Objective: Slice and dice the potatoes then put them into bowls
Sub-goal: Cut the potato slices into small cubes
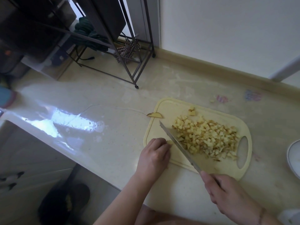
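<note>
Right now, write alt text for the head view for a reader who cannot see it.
A person's right hand grips a knife angled across a pale yellow cutting board, beside a heap of diced potato, while the left hand holds a small potato piece at the blade. A potato end slice lies on the board's far edge, and a white bowl shows at right.

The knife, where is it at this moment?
In the head view the knife lies slanted over the cutting board, held by the right hand, between the left hand and the diced potato.
</note>
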Available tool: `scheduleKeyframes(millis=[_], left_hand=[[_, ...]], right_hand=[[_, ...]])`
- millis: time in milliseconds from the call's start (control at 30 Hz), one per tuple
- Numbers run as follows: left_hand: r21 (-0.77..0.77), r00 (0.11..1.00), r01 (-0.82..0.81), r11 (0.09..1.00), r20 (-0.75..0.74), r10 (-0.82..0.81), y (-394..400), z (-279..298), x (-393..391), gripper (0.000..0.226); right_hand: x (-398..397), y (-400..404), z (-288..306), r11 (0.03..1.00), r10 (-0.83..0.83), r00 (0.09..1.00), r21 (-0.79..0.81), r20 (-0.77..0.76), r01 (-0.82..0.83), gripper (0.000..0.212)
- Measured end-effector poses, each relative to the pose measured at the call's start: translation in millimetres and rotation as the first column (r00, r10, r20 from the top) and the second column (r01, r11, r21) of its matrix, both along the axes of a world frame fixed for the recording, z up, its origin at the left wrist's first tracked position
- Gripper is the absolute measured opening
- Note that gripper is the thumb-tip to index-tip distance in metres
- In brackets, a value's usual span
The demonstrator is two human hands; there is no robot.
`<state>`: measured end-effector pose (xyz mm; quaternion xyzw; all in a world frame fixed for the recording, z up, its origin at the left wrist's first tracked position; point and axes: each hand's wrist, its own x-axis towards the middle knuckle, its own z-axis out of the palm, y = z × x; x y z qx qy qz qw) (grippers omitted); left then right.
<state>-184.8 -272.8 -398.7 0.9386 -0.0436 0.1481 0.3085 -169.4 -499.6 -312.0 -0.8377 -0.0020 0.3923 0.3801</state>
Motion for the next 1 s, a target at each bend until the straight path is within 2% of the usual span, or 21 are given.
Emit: scheduleKeyframes(millis=[233, 367, 433, 533, 667, 867, 1000], left_hand=[[-0.002, 1.0, 0.008, 1.0, -0.029, -0.008, 0, 2, -2, 0.019], [0.013, 1.0, 0.003, 1.0, -0.01, -0.003, -1, 2, -1, 0.018], [0.012, 1.0, 0.006, 1.0, -0.001, -0.006, 0, 2, 0, 0.015], [0.004, 1.0, 0.015, 1.0, 0.007, -0.015, -1, 2, -1, 0.013], [0.003, 1.0, 0.027, 1.0, -0.001, -0.027, 0, 4, -1, 0.013], [0.039, 1.0, 0.014, 0.999, -0.014, -0.013, -1, 6, -5, 0.012], [0.015, 1.0, -0.028, 1.0, -0.003, 0.028, -1, 7, -13, 0.005]], right_hand=[[-6, -6, 1, 0.997, 0.078, 0.996, -0.005, 0.042, -0.078, 0.098], [-9, -17, 1, 0.99, 0.126, 0.992, -0.062, 0.031, -0.124, 0.116], [-11, -21, 1, 0.988, 0.129, 0.991, -0.093, 0.031, -0.126, 0.118], [-11, -12, -4, 0.991, 0.11, 0.992, -0.085, 0.07, -0.104, 0.11], [-2, 10, -10, 0.994, 0.103, 0.985, -0.045, 0.136, -0.098, 0.086], [6, 8, -6, 1.0, 0.02, 0.994, -0.022, 0.103, -0.018, 0.07], [1, 7, 0, 1.0, 0.024, 0.996, -0.014, 0.084, -0.023, 0.064]])
